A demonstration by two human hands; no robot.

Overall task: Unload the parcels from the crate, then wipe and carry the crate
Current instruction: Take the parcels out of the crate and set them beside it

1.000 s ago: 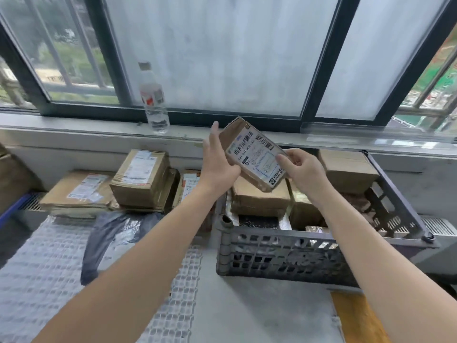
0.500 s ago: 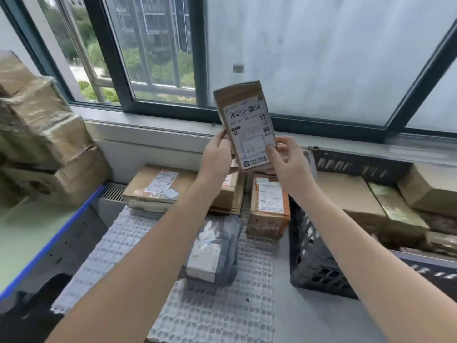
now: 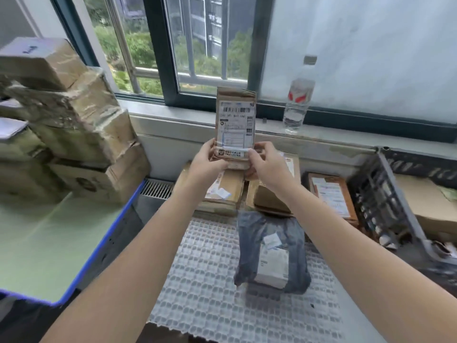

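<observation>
A: Where is the small brown cardboard parcel (image 3: 235,112) with the white label?
B: Upright before the window. The left hand (image 3: 210,160) and right hand (image 3: 267,165) pinch its lower end, left of the dark slotted plastic crate (image 3: 378,196).

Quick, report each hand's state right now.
Left hand: holds the lower left edge of the small cardboard parcel.
Right hand: pinches the same parcel's lower right edge.
</observation>
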